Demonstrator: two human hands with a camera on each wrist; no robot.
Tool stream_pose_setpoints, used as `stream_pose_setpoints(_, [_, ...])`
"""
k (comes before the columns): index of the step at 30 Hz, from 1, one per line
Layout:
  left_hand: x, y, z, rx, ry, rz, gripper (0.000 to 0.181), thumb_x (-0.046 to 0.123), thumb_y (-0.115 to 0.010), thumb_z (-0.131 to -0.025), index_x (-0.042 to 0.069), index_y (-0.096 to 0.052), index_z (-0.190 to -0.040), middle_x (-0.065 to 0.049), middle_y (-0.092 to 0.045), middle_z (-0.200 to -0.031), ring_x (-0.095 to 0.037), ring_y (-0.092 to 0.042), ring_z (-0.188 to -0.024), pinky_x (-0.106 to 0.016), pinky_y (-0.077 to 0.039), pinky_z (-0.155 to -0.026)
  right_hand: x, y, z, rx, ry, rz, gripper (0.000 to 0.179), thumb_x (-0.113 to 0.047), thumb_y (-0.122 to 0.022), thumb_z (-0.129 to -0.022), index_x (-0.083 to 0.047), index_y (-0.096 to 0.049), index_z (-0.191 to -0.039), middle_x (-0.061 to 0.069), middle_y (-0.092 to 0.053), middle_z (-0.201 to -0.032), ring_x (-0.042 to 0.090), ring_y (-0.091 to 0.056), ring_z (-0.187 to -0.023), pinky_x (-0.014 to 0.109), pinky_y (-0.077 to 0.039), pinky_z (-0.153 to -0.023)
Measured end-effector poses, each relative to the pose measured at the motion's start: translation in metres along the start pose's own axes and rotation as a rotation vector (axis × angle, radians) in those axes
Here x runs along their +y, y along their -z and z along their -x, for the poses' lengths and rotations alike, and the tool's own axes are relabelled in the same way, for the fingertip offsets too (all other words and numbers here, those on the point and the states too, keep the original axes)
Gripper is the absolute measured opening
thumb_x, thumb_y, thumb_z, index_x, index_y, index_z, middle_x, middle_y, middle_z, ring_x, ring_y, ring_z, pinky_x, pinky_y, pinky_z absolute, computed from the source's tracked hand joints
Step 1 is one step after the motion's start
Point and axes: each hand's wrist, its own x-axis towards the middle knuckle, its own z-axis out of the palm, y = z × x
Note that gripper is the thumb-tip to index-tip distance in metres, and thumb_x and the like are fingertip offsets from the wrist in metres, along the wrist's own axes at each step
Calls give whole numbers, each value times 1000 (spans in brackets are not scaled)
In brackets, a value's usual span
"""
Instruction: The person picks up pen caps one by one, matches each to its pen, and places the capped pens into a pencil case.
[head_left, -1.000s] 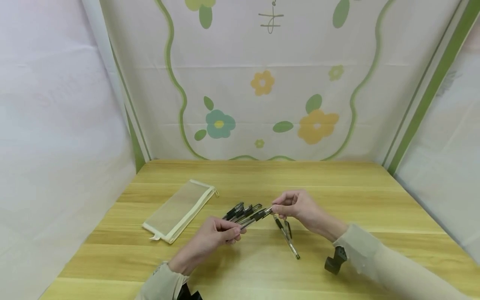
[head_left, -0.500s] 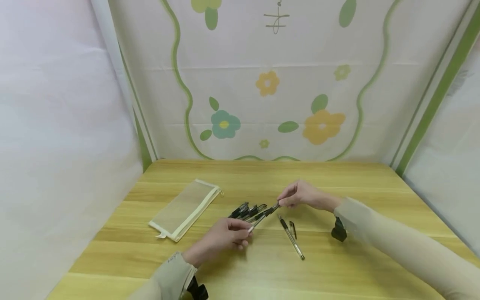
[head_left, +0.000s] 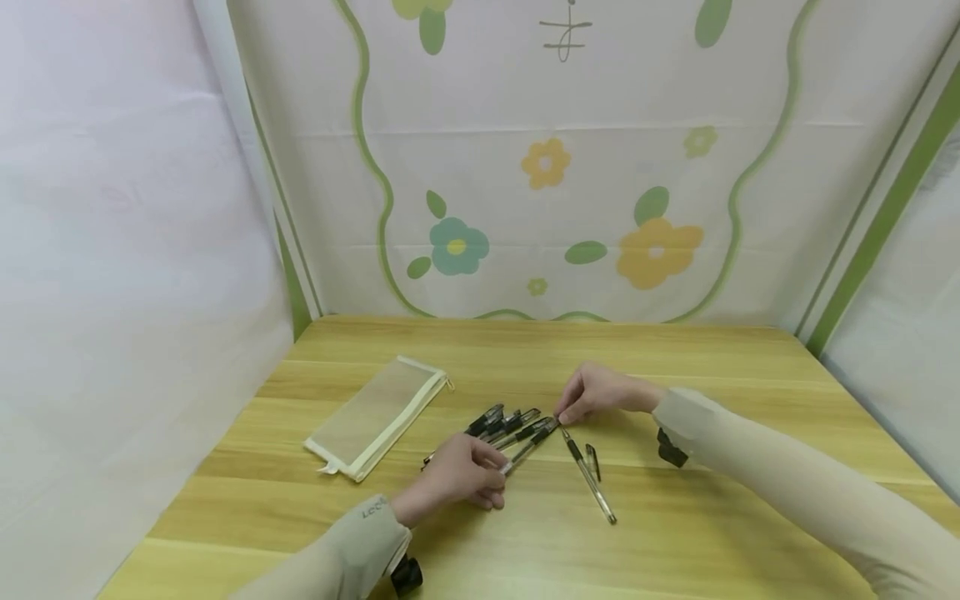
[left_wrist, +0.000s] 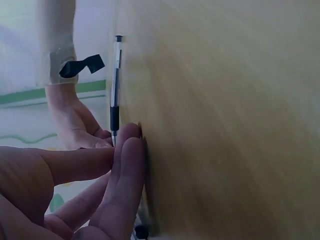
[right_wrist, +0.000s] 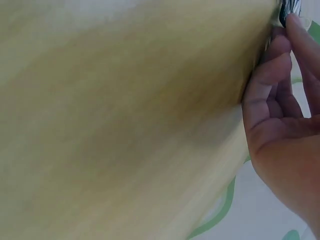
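My left hand (head_left: 459, 473) pinches the rear end of a capped gel pen (head_left: 531, 446), low over the table. At the pen's cap end are the fingertips of my right hand (head_left: 596, 393), thumb and forefinger together on the tip. Several more capped black pens (head_left: 495, 423) lie in a fan just behind, partly covered by the left hand. To the right rests an uncapped pen (head_left: 588, 479), its point toward the right hand, with a loose cap (head_left: 592, 462) beside it. In the left wrist view this uncapped pen (left_wrist: 115, 92) stands out beyond my fingers.
A pale mesh zip pouch (head_left: 378, 417) lies flat on the wooden table (head_left: 675, 533), left of the pens. A flower-printed cloth (head_left: 570, 192) hangs behind the table's far edge, with white cloth at both sides.
Both hands have lowered the capped pen to the table beside the other pens. My right hand has drawn back from the uncapped pen and loose cap. The head view has shifted slightly.
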Motion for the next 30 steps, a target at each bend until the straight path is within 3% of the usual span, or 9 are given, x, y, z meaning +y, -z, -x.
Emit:
stream_pose_setpoints(5, [5,-3,2,21,-47,-75,19,-10,-71,-81,-12,-67,-99,-17,-67,-78,-31,-69,-63,-36,-59,-58,-2,-2,-2,22,19,32,13,-15,-81,-81,-13,-79,-94,1,-74,-88,15,-62,-67,26,-52,-59])
stream_pose_setpoints(11, [11,-10,-1,107,-135,-163,15,4,-69,-89,-7,-67,-100,-14,-68,-80,-28,-67,-60,-36,-57,-52,2,1,7,58,-18,-54,27,-16,-79,-84,-5,-74,-109,5,-73,-94,25,-67,-78,36,-57,-67])
stream_pose_setpoints(13, [14,-16,-4,137,-168,-189,14,6,-68,-91,-5,-68,-99,-13,-68,-78,-29,-66,-59,-37,-56,-50,2,4,13,88,-39,-90,29,-19,-77,-87,-4,-72,-111,8,-72,-95,28,-67,-80,38,-57,-69])
stream_pose_setpoints(17, [21,-36,-10,132,-191,-175,17,9,-65,-92,-5,-67,-102,-12,-68,-77,-31,-65,-57,-41,-56,-48,0,9,31,168,-48,-144,32,-25,-74,-90,-2,-71,-112,15,-71,-96,33,-66,-81,42,-56,-70])
stream_pose_setpoints(21, [26,-60,-16,134,-175,-184,33,14,-70,-89,-9,-63,-111,-8,-67,-84,-23,-66,-60,-34,-58,-58,0,8,53,183,-50,-168,32,-26,-72,-92,-1,-70,-112,18,-70,-97,36,-66,-83,44,-55,-72])
stream_pose_setpoints(24, [27,-75,-19,164,-129,-159,52,19,-76,-85,-12,-56,-122,-8,-64,-95,-18,-66,-63,-30,-57,-65,1,7,69,166,-83,-171,32,-26,-72,-92,-1,-70,-112,18,-70,-95,37,-66,-83,45,-56,-72])
stream_pose_setpoints(27, [27,-86,-21,202,-71,-72,66,20,-80,-82,-12,-48,-130,-11,-60,-101,-22,-66,-63,-33,-57,-60,2,7,82,168,-102,-183,33,-25,-71,-93,0,-69,-113,19,-70,-97,38,-66,-83,47,-55,-73])
stream_pose_setpoints(30, [27,-98,-24,246,-25,-11,76,20,-82,-80,-11,-41,-136,-12,-61,-94,-24,-64,-58,-34,-55,-50,3,10,89,178,-101,-196,33,-24,-70,-93,2,-68,-114,20,-69,-100,39,-65,-85,49,-55,-74])
